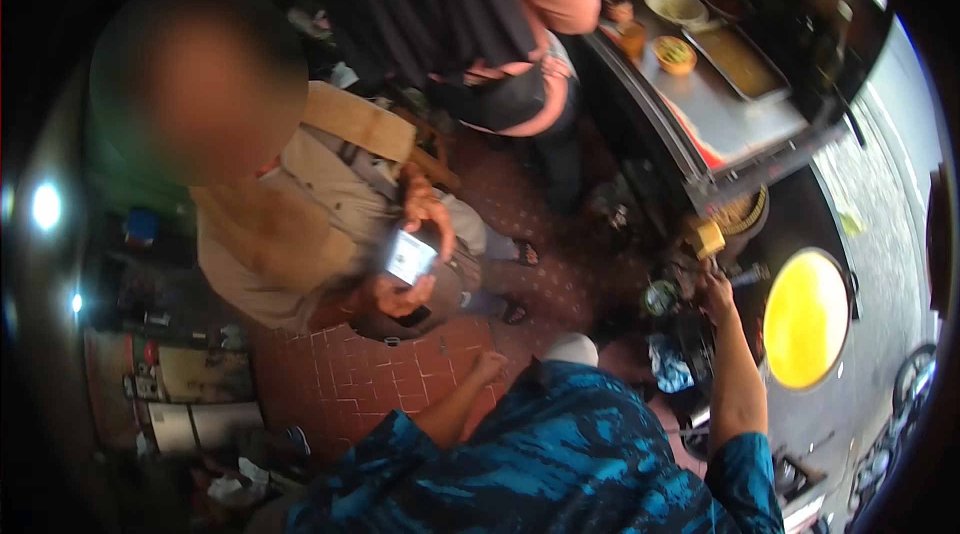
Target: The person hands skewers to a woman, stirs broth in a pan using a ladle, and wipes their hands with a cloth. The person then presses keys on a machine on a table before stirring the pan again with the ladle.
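My right hand [712, 295] reaches forward with its fingers closed; I cannot tell what it grips. Just beyond the fingers is a yellow block-shaped piece [707, 238], and a metal utensil-like piece [748, 275] sticks out to the right of the hand. A large round pan [806, 319], bright yellow inside, sits to the right of my forearm. Past the hand stands a round bowl or pot [742, 212], partly hidden by the cart's edge. My left hand [487, 367] hangs low over the red tiles, fingers curled in, nothing visible in it.
A person [330, 204] on the left holds a lit phone [410, 257]. Another person [450, 24] stands at a cart counter [745, 124] carrying bowls and a metal tray [738, 62]. Below is a red tiled floor [380, 369]; a road with motorbikes [880, 464] lies right.
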`<state>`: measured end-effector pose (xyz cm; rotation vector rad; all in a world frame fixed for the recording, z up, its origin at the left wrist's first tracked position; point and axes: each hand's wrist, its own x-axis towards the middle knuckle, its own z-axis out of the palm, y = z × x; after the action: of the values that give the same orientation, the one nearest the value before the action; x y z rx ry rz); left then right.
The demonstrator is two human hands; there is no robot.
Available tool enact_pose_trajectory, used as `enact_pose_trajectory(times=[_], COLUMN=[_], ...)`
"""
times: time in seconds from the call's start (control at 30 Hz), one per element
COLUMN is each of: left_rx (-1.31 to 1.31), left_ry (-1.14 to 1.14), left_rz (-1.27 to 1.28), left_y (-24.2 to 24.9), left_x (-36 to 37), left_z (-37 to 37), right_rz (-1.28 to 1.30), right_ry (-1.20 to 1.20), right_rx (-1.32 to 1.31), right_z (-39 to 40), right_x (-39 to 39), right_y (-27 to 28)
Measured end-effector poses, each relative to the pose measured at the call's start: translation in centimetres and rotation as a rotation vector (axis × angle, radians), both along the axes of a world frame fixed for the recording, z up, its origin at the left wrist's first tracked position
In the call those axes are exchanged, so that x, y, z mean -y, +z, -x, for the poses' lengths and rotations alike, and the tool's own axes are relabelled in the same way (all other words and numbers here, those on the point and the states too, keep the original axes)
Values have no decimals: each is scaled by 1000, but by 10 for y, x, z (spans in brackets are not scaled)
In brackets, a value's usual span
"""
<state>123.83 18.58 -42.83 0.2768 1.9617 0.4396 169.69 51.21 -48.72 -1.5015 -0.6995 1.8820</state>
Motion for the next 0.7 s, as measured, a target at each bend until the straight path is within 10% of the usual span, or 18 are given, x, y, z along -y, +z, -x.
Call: enact_pose_trajectory(times=[0.33,0.7], left_rx=[171,266], left_ry=[-255,-572], left_rz=[-74,-30], left_y=[-61,-33], left_x=[-80,-179], left_z=[-15,-100], right_rz=[42,-4], right_ry=[-117,-374], right_rx=[-64,114], right_z=[-38,-92], right_x=[-9,208], right_y=[179,341])
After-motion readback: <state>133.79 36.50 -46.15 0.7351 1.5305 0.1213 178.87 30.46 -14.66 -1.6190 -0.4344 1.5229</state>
